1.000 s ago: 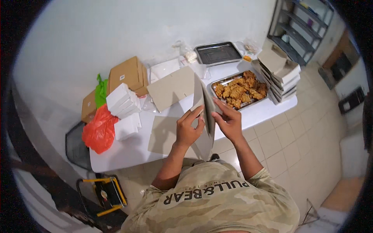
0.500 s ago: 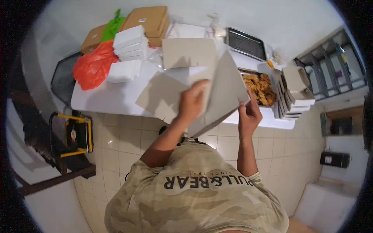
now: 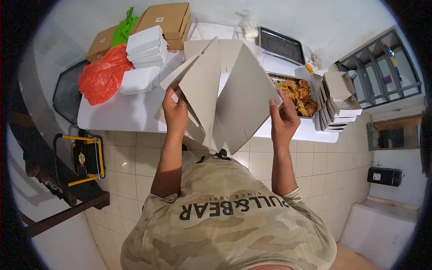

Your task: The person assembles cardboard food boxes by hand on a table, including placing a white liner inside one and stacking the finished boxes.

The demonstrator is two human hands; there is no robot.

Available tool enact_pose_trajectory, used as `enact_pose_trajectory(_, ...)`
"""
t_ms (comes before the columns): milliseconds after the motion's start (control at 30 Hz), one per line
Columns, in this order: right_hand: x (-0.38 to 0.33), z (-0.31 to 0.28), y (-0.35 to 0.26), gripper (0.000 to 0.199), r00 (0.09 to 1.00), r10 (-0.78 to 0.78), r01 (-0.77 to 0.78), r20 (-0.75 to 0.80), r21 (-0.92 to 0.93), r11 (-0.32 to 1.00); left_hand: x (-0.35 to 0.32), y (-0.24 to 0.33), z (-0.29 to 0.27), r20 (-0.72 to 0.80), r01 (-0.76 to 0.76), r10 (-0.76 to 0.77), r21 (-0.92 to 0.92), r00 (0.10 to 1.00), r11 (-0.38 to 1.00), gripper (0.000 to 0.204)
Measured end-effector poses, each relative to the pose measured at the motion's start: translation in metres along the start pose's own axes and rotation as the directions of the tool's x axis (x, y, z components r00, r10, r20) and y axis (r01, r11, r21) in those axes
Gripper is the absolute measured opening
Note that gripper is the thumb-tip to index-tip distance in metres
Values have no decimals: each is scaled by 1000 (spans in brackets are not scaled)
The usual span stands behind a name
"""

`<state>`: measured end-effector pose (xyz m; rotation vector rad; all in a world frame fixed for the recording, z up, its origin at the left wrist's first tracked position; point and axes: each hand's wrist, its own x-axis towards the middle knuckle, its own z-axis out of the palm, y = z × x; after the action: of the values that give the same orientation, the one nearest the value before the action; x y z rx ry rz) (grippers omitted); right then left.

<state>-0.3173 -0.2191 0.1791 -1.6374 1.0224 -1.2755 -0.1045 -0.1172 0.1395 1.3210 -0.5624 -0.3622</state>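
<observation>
Flat grey cardboard box blank point(image 3: 234, 96) held over table point(image 3: 130, 114) front edge, left hand point(image 3: 175, 112) fingers gripping one panel; right hand point(image 3: 283, 119) fingers gripping other panel; fried chicken tray point(image 3: 297, 94) near right edge

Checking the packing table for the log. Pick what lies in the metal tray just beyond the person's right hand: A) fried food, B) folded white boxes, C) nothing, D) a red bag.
A: the metal tray beyond the right hand holds golden-brown fried food.

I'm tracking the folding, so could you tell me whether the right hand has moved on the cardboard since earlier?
Yes. The right hand now grips the cardboard's right edge, nearer the food tray than before.
</observation>
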Motion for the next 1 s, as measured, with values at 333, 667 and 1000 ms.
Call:
enact_pose_trajectory(333, -5, 21, -12, 32, 962, -270, 271, 30, -194, 943, 20, -1, -43, 94, -153, 161, -88, 982, 984, 35)
enact_pose_trajectory(667, -11, 37, -19, 28, 974, -226, 222, -15, -134, 966, 10, -10, -110, -242, -120, 147, 123, 959, 985, 22)
enact_pose_trajectory(1000, -7, 51, -27, 34, 988, -157, 157, 4, -31, 987, -3, -103, -390, -529, 41, -505, -662, 682, 749, 46)
